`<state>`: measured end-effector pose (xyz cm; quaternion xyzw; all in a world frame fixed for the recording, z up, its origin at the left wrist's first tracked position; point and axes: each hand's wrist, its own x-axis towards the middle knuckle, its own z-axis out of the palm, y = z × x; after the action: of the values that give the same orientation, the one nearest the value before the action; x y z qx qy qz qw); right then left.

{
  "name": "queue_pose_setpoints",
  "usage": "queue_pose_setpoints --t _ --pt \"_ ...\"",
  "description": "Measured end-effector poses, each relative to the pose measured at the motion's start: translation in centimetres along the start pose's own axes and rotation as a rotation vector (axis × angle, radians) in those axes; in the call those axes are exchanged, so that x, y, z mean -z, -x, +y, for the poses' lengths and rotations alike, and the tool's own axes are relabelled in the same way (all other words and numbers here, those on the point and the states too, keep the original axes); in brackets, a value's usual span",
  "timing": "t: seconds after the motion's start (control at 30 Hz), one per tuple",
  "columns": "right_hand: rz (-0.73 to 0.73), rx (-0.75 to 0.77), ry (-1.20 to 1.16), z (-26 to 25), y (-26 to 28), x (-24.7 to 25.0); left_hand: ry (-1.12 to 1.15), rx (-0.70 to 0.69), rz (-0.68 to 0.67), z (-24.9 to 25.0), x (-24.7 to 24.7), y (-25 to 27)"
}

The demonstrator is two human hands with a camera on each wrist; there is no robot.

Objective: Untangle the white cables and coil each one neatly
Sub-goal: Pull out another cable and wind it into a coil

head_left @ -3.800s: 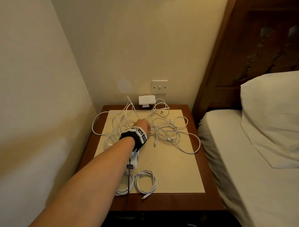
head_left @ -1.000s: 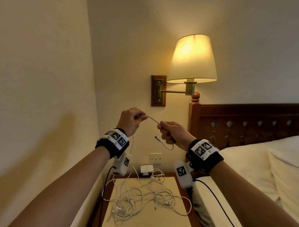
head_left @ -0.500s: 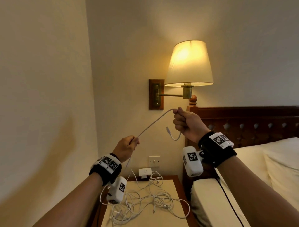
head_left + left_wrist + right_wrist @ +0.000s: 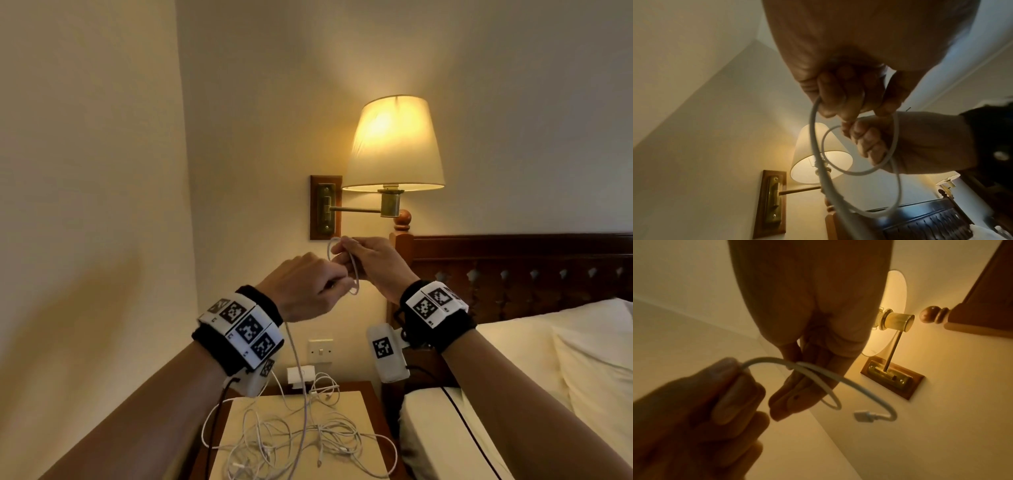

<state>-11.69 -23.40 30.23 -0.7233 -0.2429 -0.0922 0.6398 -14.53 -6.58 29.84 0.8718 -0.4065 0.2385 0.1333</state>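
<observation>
I hold one white cable (image 4: pixel 356 274) raised at chest height in front of the wall. My left hand (image 4: pixel 339 284) pinches it, and my right hand (image 4: pixel 346 253) holds a small loop of it between thumb and fingers. The two hands almost touch. In the right wrist view the cable (image 4: pixel 818 371) crosses my right fingers (image 4: pixel 807 386), and its free plug (image 4: pixel 863 417) dangles below. The left wrist view shows the loop (image 4: pixel 896 146) under my left fingers (image 4: pixel 840 97). From my left hand the cable drops to a tangle of white cables (image 4: pixel 301 442) on the cream mat.
The nightstand (image 4: pixel 371 389) stands in a corner, with a wall close on the left. A lit wall lamp (image 4: pixel 394 144) hangs just beyond my hands. A bed (image 4: pixel 479 411) with a dark headboard (image 4: pixel 513 267) is on the right. A wall switch (image 4: pixel 320 349) and white adapter (image 4: pixel 301 375) sit behind the tangle.
My left hand first reached into the tangle, then lifted one cable. Half a second ago the hands were apart with the cable stretched between them; now they have met and a loop has formed.
</observation>
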Motion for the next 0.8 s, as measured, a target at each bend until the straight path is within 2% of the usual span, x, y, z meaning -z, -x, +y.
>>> queue_pose_setpoints --t 0.2,0.3,0.43,0.5,0.57,0.63,0.8 --pt "-0.139 -0.018 -0.159 -0.5 1.2 -0.3 -0.101 -0.166 0.294 -1.3 0.9 -1.0" --pt "-0.174 -0.044 -0.262 -0.8 1.4 -0.5 -0.173 -0.133 0.467 -2.0 0.7 -0.9" --pt "-0.173 -0.055 -0.297 -1.1 1.5 -0.8 -0.131 -0.043 0.557 -2.3 0.1 -1.0" --pt "-0.177 -0.063 -0.302 -1.1 1.5 -0.9 0.008 0.053 0.552 -2.1 0.0 -1.0" --pt "-0.191 -0.077 -0.305 -1.2 1.5 -0.8 0.235 0.165 0.494 -2.0 0.0 -1.0" --pt "-0.2 -0.094 -0.329 -1.1 1.6 -0.8 0.405 0.207 0.448 -1.9 -0.2 -0.8" --pt "-0.202 -0.149 -0.653 -0.6 2.2 -1.9 0.717 0.297 0.527 -1.4 -0.6 -1.1"
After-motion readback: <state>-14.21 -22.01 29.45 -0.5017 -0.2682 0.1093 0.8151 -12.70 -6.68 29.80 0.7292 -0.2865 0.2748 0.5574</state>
